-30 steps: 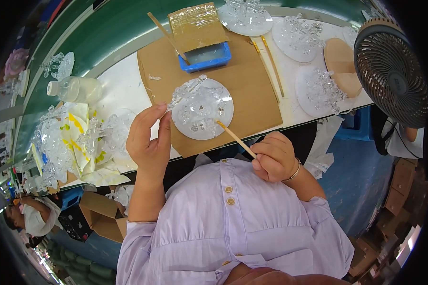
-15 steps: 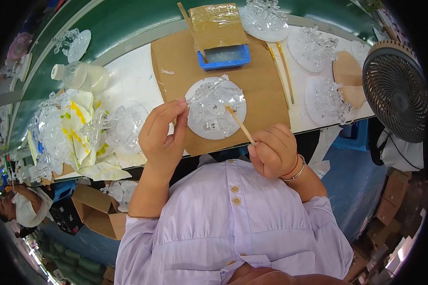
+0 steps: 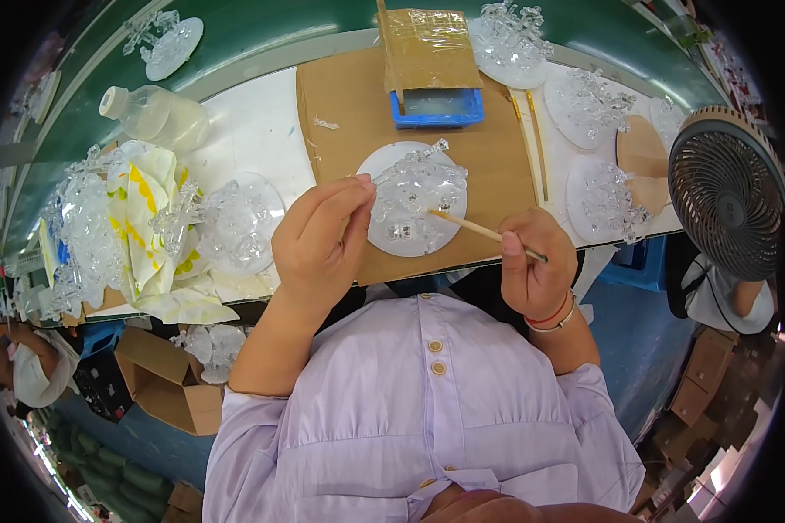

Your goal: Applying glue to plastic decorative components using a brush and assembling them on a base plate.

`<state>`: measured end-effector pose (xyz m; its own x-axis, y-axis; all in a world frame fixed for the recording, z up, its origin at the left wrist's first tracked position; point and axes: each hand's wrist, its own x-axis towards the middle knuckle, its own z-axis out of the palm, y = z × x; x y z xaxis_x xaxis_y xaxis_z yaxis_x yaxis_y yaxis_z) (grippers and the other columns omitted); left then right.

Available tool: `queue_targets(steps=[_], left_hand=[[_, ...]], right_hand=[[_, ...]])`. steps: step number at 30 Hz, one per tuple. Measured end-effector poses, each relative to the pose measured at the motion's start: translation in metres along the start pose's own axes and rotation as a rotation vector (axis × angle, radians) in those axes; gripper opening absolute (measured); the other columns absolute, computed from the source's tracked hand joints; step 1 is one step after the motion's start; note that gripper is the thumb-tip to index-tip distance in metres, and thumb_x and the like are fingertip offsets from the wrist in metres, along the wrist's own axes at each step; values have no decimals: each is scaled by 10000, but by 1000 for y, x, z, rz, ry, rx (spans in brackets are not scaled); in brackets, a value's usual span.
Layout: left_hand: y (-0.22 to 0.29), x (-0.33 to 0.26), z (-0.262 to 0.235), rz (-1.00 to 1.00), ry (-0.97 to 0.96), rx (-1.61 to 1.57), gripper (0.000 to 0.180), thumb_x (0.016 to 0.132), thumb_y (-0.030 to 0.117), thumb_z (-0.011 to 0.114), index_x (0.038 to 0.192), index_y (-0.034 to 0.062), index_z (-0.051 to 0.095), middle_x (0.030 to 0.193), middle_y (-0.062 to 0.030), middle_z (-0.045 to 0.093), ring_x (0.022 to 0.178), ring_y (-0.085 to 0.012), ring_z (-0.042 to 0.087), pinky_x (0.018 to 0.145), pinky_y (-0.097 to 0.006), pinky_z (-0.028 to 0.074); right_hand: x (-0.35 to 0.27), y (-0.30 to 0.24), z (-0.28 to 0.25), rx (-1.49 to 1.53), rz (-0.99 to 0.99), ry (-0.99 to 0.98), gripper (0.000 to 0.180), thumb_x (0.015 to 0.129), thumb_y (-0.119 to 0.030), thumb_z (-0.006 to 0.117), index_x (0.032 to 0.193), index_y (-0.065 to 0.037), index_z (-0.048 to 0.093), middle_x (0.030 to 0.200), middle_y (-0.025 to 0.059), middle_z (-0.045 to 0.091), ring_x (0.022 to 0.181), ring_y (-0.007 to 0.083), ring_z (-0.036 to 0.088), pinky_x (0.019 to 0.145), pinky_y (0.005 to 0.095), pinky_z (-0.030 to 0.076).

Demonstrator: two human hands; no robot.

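A round clear glass disc with a glass ornament on it (image 3: 414, 205) lies on a brown cardboard sheet (image 3: 340, 113). My left hand (image 3: 318, 244) pinches the left edge of that glass piece with fingertips together. My right hand (image 3: 536, 275) is closed around a thin wooden stick (image 3: 475, 228), whose tip touches the middle of the ornament. My lilac buttoned shirt (image 3: 427, 410) fills the lower part of the picture.
A small blue tray (image 3: 436, 106) under a taped cardboard flap sits behind the disc. More glass ornaments (image 3: 597, 196) lie at the right, near a black fan (image 3: 728, 187). At the left are a plastic bottle (image 3: 153, 113), bagged glass pieces (image 3: 92, 231) and another person (image 3: 22, 370).
The glass disc and both hands now sit closer to the middle of the view. My right hand has brought the stick's tip from off the disc onto the ornament.
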<state>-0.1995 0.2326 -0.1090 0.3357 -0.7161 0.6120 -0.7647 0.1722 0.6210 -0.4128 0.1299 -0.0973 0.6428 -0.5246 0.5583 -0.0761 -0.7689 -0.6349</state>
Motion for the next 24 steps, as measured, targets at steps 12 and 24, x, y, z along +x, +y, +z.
queue_targets(steps=[12, 24], left_hand=[[3, 82, -81, 2, -177, 431, 330, 774, 74, 715, 1094, 66, 637, 1161, -144, 602, 997, -316, 596, 835, -375, 492], [-176, 224, -31, -157, -447, 1262, 306, 840, 127, 559, 1108, -13, 609, 1135, -227, 606, 1098, -341, 575, 870, -406, 499]], right_hand=[[-1, 18, -4, 1, -173, -96, 153, 868, 12, 561, 971, -37, 458, 843, 170, 607, 600, 273, 508, 544, 357, 414], [-1, 16, -12, 58, 42, -94, 85, 922, -45, 537, 962, -17, 467, 839, 169, 594, 654, 250, 553, 590, 325, 447]])
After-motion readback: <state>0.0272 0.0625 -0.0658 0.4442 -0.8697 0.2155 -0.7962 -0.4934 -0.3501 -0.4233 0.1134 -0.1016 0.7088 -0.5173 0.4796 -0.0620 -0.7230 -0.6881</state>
